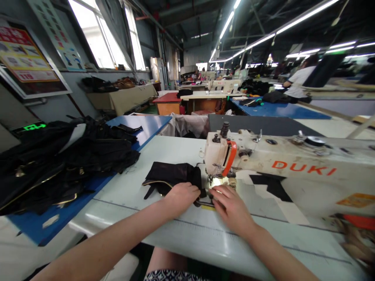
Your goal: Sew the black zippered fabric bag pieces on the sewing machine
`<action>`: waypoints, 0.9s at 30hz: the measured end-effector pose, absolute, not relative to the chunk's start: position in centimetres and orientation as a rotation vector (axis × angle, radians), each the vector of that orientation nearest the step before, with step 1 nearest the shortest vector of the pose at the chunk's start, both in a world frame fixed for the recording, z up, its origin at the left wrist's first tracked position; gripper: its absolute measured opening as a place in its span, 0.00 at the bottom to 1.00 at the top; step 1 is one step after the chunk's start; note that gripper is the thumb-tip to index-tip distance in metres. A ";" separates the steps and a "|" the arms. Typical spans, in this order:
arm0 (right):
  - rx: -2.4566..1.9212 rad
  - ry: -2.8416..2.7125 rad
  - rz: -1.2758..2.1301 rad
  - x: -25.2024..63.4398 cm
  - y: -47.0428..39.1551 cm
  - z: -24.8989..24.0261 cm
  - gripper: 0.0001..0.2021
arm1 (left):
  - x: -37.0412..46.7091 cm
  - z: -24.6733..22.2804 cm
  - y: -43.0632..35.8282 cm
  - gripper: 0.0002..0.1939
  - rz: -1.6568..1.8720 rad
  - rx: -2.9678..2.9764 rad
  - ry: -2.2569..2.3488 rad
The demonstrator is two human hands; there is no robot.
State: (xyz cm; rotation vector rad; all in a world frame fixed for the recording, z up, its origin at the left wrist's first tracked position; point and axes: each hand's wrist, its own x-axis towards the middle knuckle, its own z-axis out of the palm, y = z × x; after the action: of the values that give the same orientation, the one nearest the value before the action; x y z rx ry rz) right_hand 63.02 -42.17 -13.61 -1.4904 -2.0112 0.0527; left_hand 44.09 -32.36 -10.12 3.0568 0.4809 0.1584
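Observation:
A black fabric piece with a gold zipper [172,173] lies on the pale sewing table, left of the sewing machine's needle. My left hand [183,197] is closed on the near right edge of this fabric piece, its fingers curled over the cloth. Close to the lit needle area, my right hand [230,203] has its fingers bent together at the front of the presser foot; whatever they pinch is too small and hidden to name. The white sewing machine [218,156] with an orange lever cover stands just beyond both hands.
On the blue table [38,230] at left lies a heap of black zippered fabric pieces [73,160]. Black and pale scraps [269,185] lie under the machine arm. Another person [299,82] sits at the far right. More machines stand farther back.

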 end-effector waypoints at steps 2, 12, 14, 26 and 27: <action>-1.395 -1.935 0.214 61.0 -42.4 -13.0 0.15 | 42.3 -8.7 -33.3 0.10 0.267 2.807 0.518; -1.161 -1.051 1.160 56.0 -42.2 -8.6 0.13 | 32.8 -1.7 -32.3 0.11 0.771 1.820 0.878; -1.106 -0.893 1.246 56.1 -42.4 -9.2 0.17 | 30.6 -2.9 -32.4 0.13 0.748 1.860 1.029; -1.044 -0.632 1.258 56.2 -42.5 -10.7 0.15 | 29.3 -6.0 -32.2 0.12 0.537 2.112 0.856; -1.043 -0.630 1.247 56.2 -42.6 -10.8 0.13 | 29.4 -6.0 -32.0 0.12 0.539 2.092 0.831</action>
State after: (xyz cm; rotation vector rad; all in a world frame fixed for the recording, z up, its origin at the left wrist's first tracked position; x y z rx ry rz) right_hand 56.24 -42.57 -10.79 -1.0431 -0.6305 1.2472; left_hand 29.41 -32.02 -6.01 2.0917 0.8310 0.5394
